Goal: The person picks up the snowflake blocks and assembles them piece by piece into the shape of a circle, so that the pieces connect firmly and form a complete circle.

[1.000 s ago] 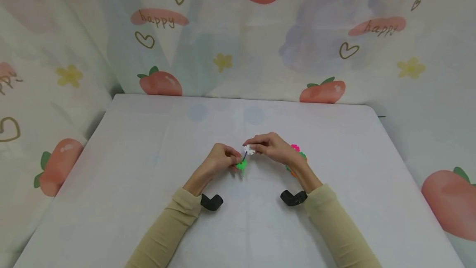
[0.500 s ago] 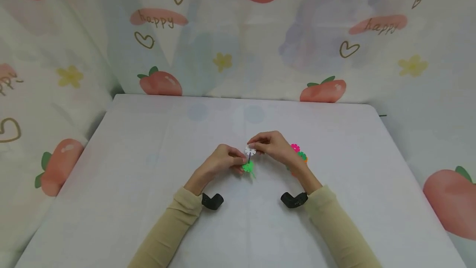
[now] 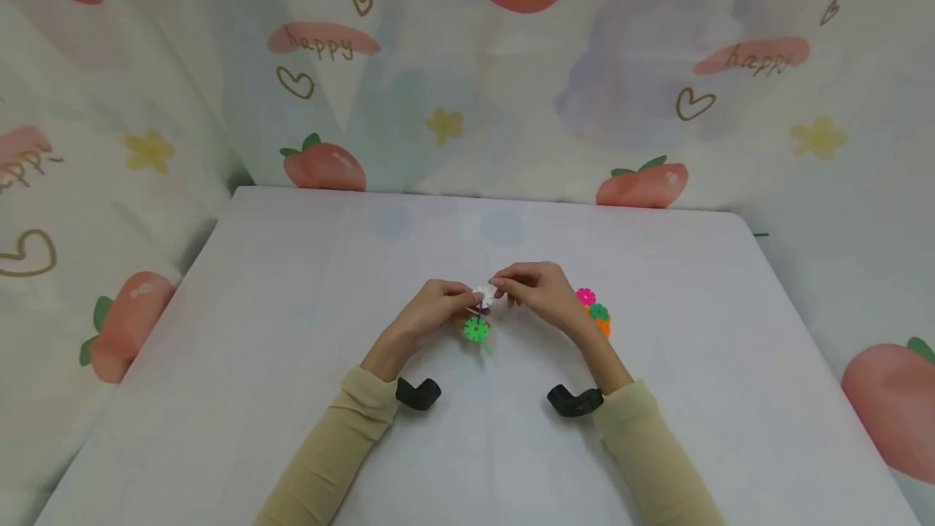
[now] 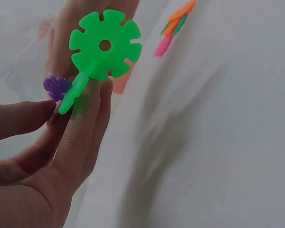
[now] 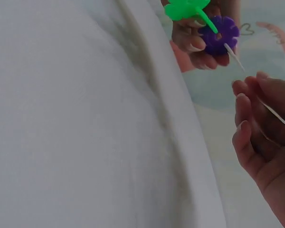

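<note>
My left hand (image 3: 431, 308) pinches a joined set of toothed plastic snowflake discs, its thumb against the white disc (image 3: 485, 295). A purple disc (image 5: 219, 35) stands between the white one and the green discs. One bright green disc (image 4: 121, 45) faces the left wrist camera, with a second green disc (image 4: 74, 94) slotted into it at an angle. My right hand (image 3: 539, 291) is just right of the white disc. Its fingertips (image 5: 252, 81) are bunched close to the white edge, with a small gap in the right wrist view. Nothing shows between them.
Several more discs lie on the white table (image 3: 329, 282) beside my right wrist: a pink disc (image 3: 586, 296), a dark green disc (image 3: 598, 311) and an orange disc (image 3: 603, 326). They lie close together. Black wrist devices (image 3: 419, 394) sit at both cuffs.
My left thumb has shifted up onto the white disc, and the green disc hangs lower with its face turned to the head camera. My right fingers have drawn slightly right, off the white disc.
</note>
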Demonstrator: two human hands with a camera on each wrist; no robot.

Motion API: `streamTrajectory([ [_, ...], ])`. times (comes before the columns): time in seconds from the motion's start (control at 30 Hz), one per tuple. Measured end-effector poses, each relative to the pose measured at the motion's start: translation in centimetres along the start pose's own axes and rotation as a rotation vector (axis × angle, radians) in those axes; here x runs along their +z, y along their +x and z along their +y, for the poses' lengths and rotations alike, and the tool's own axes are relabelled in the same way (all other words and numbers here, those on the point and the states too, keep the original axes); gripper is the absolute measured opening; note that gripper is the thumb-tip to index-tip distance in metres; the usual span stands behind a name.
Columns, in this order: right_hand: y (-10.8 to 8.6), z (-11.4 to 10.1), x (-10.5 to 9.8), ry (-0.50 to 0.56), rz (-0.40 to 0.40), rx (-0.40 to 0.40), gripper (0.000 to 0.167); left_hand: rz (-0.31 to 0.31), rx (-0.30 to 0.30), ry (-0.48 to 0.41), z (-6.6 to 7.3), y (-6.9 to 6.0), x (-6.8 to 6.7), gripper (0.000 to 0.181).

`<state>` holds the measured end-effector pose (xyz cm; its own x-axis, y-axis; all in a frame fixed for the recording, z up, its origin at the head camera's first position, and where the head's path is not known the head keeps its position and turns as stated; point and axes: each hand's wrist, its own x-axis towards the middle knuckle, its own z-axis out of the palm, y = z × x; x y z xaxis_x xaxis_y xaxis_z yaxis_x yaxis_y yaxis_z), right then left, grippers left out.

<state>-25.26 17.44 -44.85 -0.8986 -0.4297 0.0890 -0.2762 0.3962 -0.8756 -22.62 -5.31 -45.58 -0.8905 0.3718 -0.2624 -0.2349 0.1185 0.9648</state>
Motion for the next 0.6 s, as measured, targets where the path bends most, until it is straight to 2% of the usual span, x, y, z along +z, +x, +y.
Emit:
streamTrajectory([
  [0.17,-0.9,0.1,-2.0,-0.091,0.060,-0.002,0.022,0.048,-0.014,-0.029,0.4,-0.2,-0.4,0.026],
  [0.47,-2.4,0.8,-6.4,-0.261,0.077,0.150,0.024,0.078,-0.016,-0.086,0.8,-0.3,-1.2,0.024],
  [0.6,-2.8,1.2,-7.4,-0.317,0.031,0.212,0.025,0.080,-0.024,-0.104,0.8,-0.3,-1.2,0.025],
])
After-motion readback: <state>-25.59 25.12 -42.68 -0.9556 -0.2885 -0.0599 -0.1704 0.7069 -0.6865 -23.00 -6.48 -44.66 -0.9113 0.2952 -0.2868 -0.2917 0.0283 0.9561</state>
